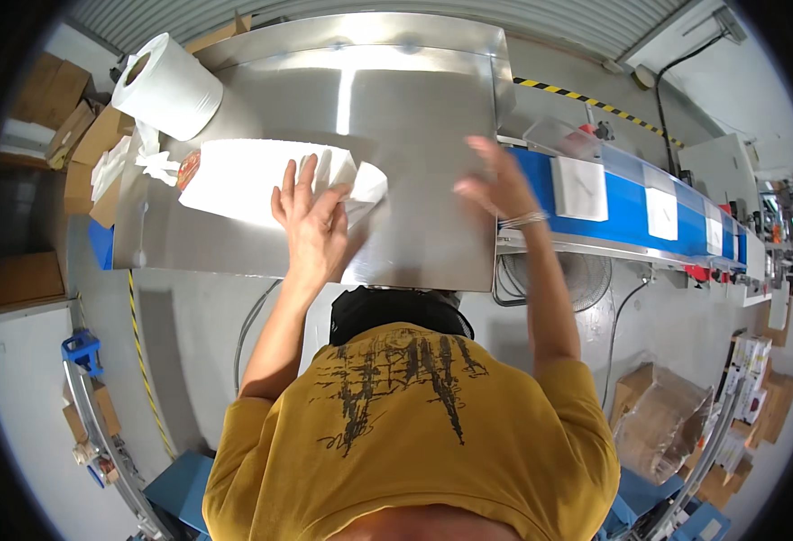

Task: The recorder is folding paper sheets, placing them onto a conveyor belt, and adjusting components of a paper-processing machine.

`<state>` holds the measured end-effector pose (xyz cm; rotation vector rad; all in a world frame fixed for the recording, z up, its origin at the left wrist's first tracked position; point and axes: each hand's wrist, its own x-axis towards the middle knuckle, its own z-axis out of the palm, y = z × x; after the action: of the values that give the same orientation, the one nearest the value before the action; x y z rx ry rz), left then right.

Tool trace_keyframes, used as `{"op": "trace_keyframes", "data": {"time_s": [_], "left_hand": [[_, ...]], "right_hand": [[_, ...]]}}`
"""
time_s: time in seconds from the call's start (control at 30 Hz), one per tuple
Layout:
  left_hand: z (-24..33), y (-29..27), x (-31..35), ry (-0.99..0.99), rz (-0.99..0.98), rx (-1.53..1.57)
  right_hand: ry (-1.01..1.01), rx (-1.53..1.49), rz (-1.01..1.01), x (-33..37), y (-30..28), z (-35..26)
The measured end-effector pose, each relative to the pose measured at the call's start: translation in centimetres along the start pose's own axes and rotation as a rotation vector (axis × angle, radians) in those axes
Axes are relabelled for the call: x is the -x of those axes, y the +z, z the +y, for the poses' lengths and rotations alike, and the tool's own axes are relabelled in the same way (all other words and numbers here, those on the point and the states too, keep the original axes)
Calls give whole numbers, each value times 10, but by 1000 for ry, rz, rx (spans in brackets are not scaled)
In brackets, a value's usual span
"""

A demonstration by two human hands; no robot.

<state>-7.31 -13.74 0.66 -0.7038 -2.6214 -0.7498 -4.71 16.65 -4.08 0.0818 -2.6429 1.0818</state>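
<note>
A long white stack of what look like thin sheets or flat packets (243,176) lies on the steel table (414,108), its right end fanned and curled. My left hand (313,216) rests on the right part of this stack, fingers stretched and apart. Over the table's right edge, beside the blue conveyor belt (631,197), is my right hand (502,180). It is slightly smeared by motion, with thumb and fingers apart and nothing seen between them. The closest thing on the belt to it is a flat white square packet (580,188).
On the table's far left stands a big white paper roll (169,87), with crumpled white paper (157,166) below it. More white packets (661,213) lie along the belt under a clear guard. Cardboard boxes (90,171) stand at the left. A fan (577,279) sits beneath the conveyor.
</note>
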Motion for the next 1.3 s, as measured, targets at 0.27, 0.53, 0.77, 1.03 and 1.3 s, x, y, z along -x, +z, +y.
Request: {"op": "trace_keyframes", "data": {"time_s": [0.27, 0.53, 0.77, 1.03, 1.3], "left_hand": [[-4, -12, -9, -80, 45, 36], [-25, -8, 0, -40, 80, -35], [-23, -9, 1, -22, 44, 41], [-26, -20, -6, -54, 39, 42], [-42, -16, 2, -60, 82, -33]], "right_hand": [[194, -569, -313, -17, 87, -25], [689, 227, 364, 45, -32, 117], [-62, 255, 189, 0, 4, 13], [-16, -351, -456, -42, 93, -65], [557, -143, 281, 31, 13, 78]]}}
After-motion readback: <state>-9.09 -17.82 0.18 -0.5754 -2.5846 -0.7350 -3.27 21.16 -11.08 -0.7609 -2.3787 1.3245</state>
